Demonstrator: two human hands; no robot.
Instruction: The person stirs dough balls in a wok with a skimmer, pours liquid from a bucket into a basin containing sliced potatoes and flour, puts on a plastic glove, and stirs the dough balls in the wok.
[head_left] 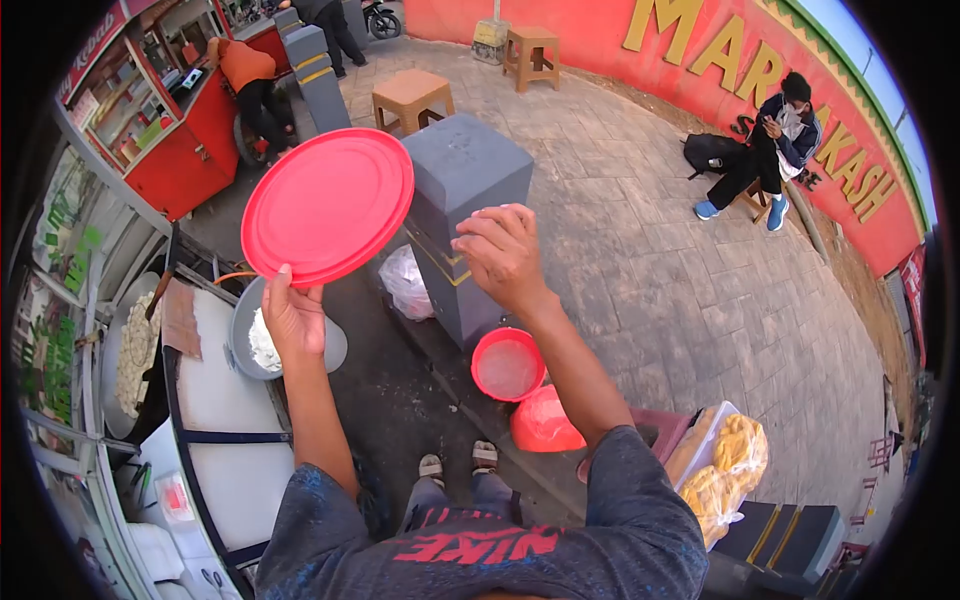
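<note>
Your left hand (296,318): thumb and fingers gripping the near rim of a red lid (328,205), which might tip toward the grey bowl (242,328), being held by one edge. Your right hand (502,258), right of the lid: fingers curled, contents cannot be told.

From my remote post I count one left hand (295,320) and one right hand (503,258), one round red lid (327,205), one red bucket (474,366), two sandals (484,458), three other people (243,65), two blue shoes (707,210), one black backpack (712,153), and three brown stools (413,88), one partly hidden beneath its sitter.
</note>
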